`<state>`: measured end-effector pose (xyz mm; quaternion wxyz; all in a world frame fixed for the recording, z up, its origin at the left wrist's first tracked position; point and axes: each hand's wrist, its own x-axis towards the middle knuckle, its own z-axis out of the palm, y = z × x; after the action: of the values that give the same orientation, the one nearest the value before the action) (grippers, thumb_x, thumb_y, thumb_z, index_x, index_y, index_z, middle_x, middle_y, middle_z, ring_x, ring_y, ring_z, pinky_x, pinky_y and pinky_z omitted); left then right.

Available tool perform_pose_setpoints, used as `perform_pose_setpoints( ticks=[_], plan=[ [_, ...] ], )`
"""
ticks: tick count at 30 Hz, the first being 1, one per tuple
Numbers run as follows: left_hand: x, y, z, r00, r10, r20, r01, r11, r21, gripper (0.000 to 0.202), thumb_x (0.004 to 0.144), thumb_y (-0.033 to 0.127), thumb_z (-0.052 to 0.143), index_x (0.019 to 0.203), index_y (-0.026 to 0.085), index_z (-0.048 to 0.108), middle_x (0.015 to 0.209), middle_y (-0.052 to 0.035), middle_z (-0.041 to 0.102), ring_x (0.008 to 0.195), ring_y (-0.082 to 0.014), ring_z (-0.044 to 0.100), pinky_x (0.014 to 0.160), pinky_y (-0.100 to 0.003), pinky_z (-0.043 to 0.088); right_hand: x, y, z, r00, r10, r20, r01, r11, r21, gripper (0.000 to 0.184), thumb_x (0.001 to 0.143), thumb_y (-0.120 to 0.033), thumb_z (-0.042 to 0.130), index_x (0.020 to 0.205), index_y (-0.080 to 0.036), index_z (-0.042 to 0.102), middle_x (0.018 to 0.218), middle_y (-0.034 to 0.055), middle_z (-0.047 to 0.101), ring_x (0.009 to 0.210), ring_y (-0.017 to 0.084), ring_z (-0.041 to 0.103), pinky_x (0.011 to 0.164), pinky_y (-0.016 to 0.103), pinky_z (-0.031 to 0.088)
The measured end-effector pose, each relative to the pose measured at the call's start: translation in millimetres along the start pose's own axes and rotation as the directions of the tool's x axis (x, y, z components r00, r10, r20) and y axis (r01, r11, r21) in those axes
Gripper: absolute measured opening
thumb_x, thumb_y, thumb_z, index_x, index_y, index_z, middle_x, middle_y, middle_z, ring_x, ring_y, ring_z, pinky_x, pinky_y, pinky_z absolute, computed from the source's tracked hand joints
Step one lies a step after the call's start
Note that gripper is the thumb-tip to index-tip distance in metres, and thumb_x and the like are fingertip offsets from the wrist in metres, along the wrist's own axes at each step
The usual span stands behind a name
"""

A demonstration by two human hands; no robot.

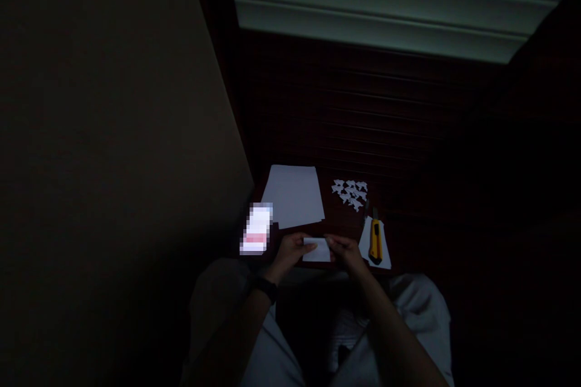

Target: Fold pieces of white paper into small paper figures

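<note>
Nearer the person than the paper stack (295,195), the left hand (291,248) and right hand (345,248) pinch a small white sheet (321,253) by its sides. Left of the stack, a lit screen (258,227) (blurred into blocks) overlaps its edge; to its right lie folded paper pieces (350,193) and, nearer, a yellow cutter (374,244) covering smaller sheets (365,243).

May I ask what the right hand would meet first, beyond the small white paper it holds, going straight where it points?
Probably the near right corner of the large white paper sheets, though depth here is unclear.
</note>
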<state>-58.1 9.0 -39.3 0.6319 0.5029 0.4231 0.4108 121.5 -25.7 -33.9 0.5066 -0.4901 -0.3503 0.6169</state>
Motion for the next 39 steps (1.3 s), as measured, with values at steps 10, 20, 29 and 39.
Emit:
perform_pose_setpoints(
  ticks=[10,20,29,39],
  plan=[
    [-2,3,0.8,0.998,0.042,0.036,-0.043,0.999,0.020,0.043,0.059,0.032,0.070,0.095,0.010,0.063,0.088,-0.0101,0.066,0.073,-0.0186,0.061,0.065,-0.027,0.047,3,4,-3,0.999,-0.032,-0.030,0.032,0.999,-0.003,0.036,0.061,-0.040,0.069,0.088,-0.017,0.068,0.069,0.0032,0.065,0.057,0.014,0.054,0.055,0.026,0.043],
    [-3,5,-1.0,1.000,0.009,0.020,-0.011,0.994,0.110,0.036,0.056,0.031,0.071,0.087,0.013,0.068,0.075,-0.0071,0.067,0.068,-0.0199,0.060,0.061,-0.027,0.046,5,5,-3,0.993,-0.119,-0.027,0.112,0.977,-0.183,0.034,0.059,-0.042,0.069,0.081,-0.016,0.069,0.074,0.0043,0.066,0.065,0.017,0.056,0.058,0.026,0.042],
    [-3,7,2.7,0.999,0.012,0.051,-0.011,1.000,-0.022,0.042,0.060,0.032,0.070,0.095,0.011,0.064,0.083,-0.0091,0.067,0.074,-0.0201,0.062,0.067,-0.029,0.047,5,4,-1,0.976,-0.206,-0.075,0.177,0.943,-0.282,0.035,0.064,-0.044,0.063,0.084,-0.016,0.068,0.076,0.0047,0.066,0.069,0.017,0.056,0.062,0.027,0.043],
    [-2,6,-0.4,0.993,-0.006,0.114,0.004,1.000,0.017,0.037,0.060,0.032,0.070,0.089,0.009,0.064,0.076,-0.0081,0.067,0.067,-0.0191,0.062,0.060,-0.027,0.046,2,1,7,0.972,-0.229,0.045,0.228,0.891,-0.392,0.039,0.059,-0.039,0.068,0.092,-0.018,0.067,0.067,0.0010,0.064,0.062,0.016,0.055,0.057,0.026,0.043]
  ],
)
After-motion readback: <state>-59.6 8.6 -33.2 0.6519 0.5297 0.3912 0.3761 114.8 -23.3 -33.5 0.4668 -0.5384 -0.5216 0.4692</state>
